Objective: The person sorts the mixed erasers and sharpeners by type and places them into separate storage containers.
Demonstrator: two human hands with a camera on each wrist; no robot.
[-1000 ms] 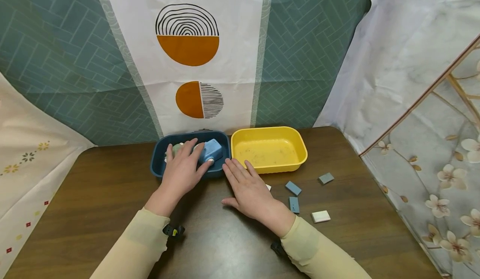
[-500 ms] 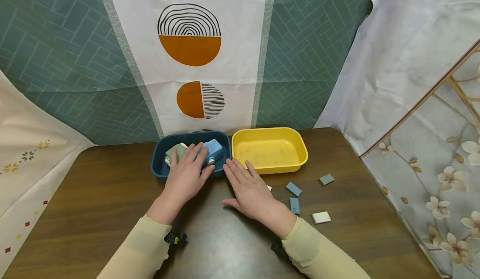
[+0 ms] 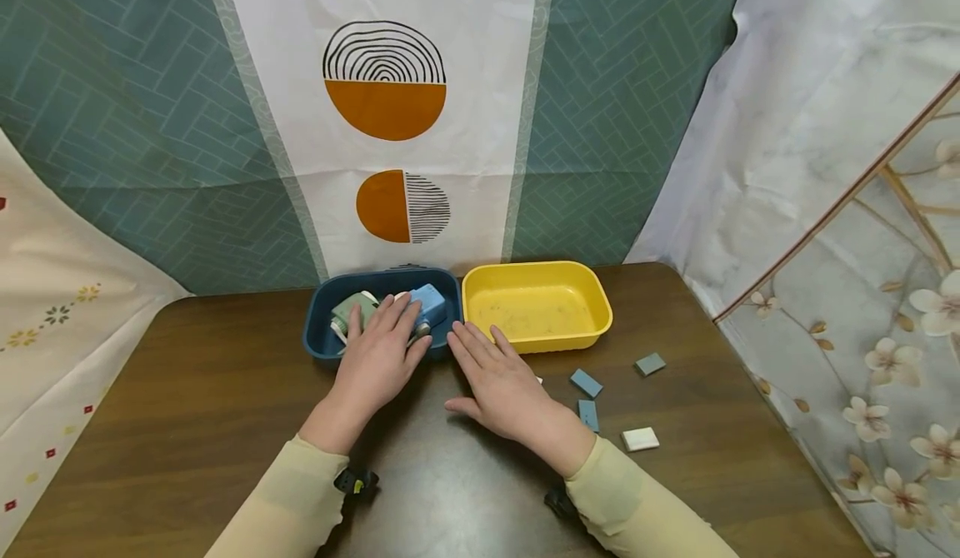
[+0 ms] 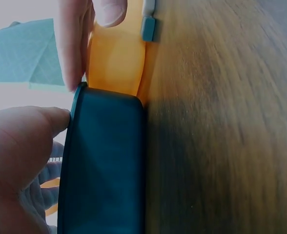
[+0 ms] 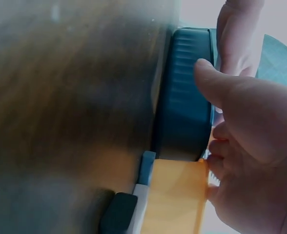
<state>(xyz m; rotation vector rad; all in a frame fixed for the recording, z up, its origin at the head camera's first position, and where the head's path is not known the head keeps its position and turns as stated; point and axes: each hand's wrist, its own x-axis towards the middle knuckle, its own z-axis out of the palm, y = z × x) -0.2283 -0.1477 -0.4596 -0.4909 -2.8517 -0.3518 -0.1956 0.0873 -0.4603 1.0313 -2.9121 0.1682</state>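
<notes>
My left hand (image 3: 377, 366) reaches over the front rim of the dark blue tub (image 3: 313, 348), fingers spread loosely with nothing seen held. Inside the tub lie a green-and-white piece (image 3: 351, 308) and a light blue piece (image 3: 429, 301) with a round knob-like part. The left fingers partly cover both; whether they touch them cannot be told. My right hand (image 3: 498, 383) stretches out flat, fingertips near where the blue tub meets the yellow tub (image 3: 600, 333). In the left wrist view, the left thumb (image 4: 55, 119) is by the blue tub's rim.
Right of my right hand several small blocks lie on the brown table (image 3: 187, 425): a blue block (image 3: 586, 383), another blue block (image 3: 588, 415), a grey-green block (image 3: 650, 364) and a white block (image 3: 640, 439). One white block is mostly hidden behind the hand. A patterned curtain (image 3: 480, 125) hangs behind.
My left hand has drawn back a little toward me and to the right, uncovering more of the green-and-white piece. The right hand stays in place.
</notes>
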